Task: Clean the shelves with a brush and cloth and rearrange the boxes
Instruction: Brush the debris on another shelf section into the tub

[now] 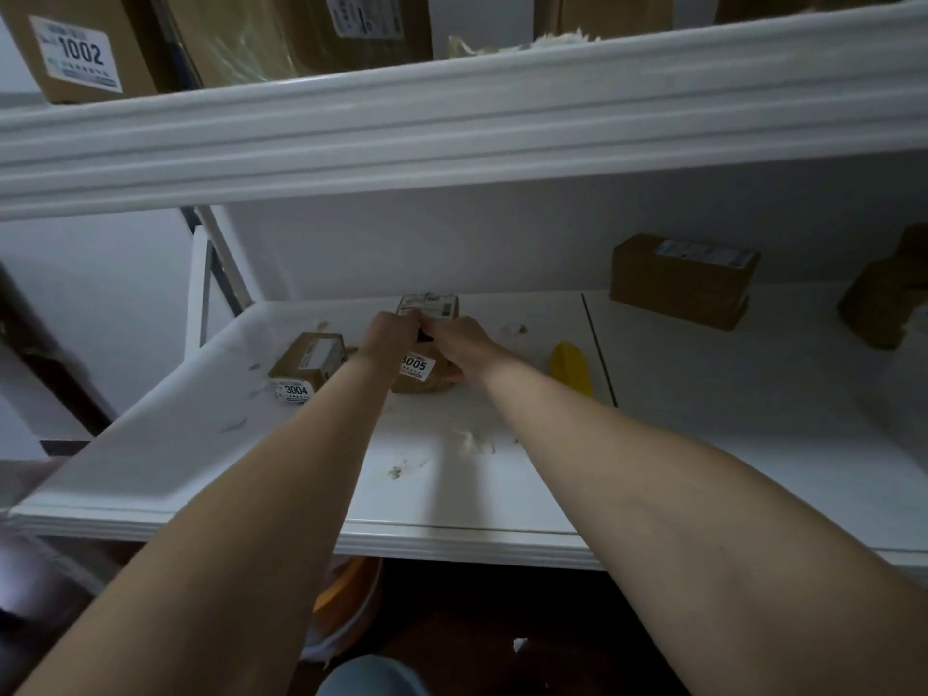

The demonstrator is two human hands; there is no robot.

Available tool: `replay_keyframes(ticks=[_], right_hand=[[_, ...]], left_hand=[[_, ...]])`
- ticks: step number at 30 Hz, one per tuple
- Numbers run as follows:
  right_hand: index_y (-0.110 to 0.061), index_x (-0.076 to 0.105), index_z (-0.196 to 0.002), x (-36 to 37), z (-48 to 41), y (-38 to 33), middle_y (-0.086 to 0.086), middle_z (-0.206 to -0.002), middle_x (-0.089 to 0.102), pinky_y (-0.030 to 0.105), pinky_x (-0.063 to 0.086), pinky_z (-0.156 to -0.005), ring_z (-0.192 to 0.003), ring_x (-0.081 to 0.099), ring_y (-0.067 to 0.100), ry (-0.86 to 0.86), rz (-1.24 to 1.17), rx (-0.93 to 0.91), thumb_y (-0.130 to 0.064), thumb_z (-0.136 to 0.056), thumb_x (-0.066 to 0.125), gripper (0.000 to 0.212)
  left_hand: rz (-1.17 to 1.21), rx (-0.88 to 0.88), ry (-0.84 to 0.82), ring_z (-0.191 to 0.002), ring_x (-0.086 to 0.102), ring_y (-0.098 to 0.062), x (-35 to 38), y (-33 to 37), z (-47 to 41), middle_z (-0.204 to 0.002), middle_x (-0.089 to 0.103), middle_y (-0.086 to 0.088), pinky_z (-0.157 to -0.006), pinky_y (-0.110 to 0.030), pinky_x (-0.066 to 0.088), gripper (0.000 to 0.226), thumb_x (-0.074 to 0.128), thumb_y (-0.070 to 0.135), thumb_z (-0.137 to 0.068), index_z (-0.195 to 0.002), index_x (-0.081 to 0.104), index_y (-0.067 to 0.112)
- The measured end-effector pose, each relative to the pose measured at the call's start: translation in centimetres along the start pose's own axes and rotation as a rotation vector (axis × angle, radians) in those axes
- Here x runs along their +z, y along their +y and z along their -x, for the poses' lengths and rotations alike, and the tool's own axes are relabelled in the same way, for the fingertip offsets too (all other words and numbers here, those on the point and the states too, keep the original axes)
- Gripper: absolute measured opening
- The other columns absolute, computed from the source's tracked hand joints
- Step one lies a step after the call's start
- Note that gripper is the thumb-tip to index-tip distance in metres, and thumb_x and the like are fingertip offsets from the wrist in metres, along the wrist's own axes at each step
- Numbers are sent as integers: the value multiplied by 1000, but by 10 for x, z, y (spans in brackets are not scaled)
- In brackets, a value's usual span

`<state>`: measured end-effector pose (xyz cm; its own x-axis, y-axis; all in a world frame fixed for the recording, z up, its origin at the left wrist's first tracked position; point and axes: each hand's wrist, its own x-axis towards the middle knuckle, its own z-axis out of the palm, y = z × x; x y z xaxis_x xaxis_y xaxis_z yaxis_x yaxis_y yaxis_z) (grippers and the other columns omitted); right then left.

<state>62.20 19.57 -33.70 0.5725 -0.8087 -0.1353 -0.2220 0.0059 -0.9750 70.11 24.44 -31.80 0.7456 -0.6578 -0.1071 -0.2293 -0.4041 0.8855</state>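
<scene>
Box 3005 (418, 381) is lying on the shelf (241, 469) just right of box 3004 (306, 361), long axis pointing toward the wall, while the left grip (395, 334) and right grip (459, 346) are both clasping its top, equally near.

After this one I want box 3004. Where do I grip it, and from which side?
Probably span the long side faces of box 3004 from above and in front: it lies flat, labelled end toward you. Its left is open; box 3005, in the left hand and right hand, crowds its right.
</scene>
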Motion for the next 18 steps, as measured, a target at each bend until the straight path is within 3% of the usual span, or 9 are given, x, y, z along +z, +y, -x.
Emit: replay_keyframes(ticks=[3, 5, 8, 10, 12, 15, 18], right_hand=[[-21, 63, -77, -18, -1, -8, 8, -97, 72, 30, 57, -72, -73, 68, 17, 111, 18, -79, -37, -87, 58, 20], [-19, 64, -88, -36, 1, -13, 8, -101, 70, 27, 54, -70, -80, 68, 19, 240, 8, -112, -37, -88, 57, 19], [-12, 55, -120, -69, 11, -15, 11, -116, 65, 40, 52, -87, -102, 64, 28, 407, -25, -147, -36, -91, 54, 37], [-10, 51, -123, -96, 19, -9, 13, -118, 63, 41, 52, -86, -103, 63, 30, 483, -14, -208, -33, -95, 50, 37], [-7, 51, -125, -127, 27, -1, 14, -120, 62, 39, 51, -84, -106, 61, 31, 562, -17, -223, -33, -96, 49, 39], [-6, 51, -130, -164, 38, 12, 15, -127, 59, 44, 49, -94, -113, 59, 31, 646, -133, -193, -31, -96, 51, 42], [-2, 46, -134, -202, 52, 29, 16, -133, 55, 38, 47, -98, -118, 56, 30, 705, -154, -130, -26, -97, 51, 44]], left_hand=[[69, 44, 3, -101, 64, -40, 4, 22, 3, -113, 63, -27, -92, -48, 51, 44, 52, 27, -94, -118, 56, -9], [99, 103, -21, -99, 64, -39, 15, 41, 9, -112, 64, -27, -91, -50, 51, 43, 54, 27, -93, -118, 58, -8], [114, 191, -49, -98, 65, -36, 42, 71, 27, -110, 66, -23, -84, -40, 53, 40, 57, 27, -92, -115, 62, -4], [113, 211, -97, -96, 66, -34, 65, 85, 41, -107, 67, -20, -73, -34, 49, 38, 57, 29, -91, -114, 63, 0], [139, 214, -174, -96, 66, -32, 91, 95, 56, -108, 68, -19, -74, -32, 49, 38, 56, 31, -91, -115, 63, 1], [155, 208, -276, -96, 65, -28, 127, 106, 78, -111, 67, -16, -72, -29, 49, 37, 58, 32, -91, -115, 63, 3], [134, 191, -395, -91, 64, -24, 166, 113, 98, -113, 65, -16, -66, -25, 50, 38, 57, 31, -92, -118, 61, 4]])
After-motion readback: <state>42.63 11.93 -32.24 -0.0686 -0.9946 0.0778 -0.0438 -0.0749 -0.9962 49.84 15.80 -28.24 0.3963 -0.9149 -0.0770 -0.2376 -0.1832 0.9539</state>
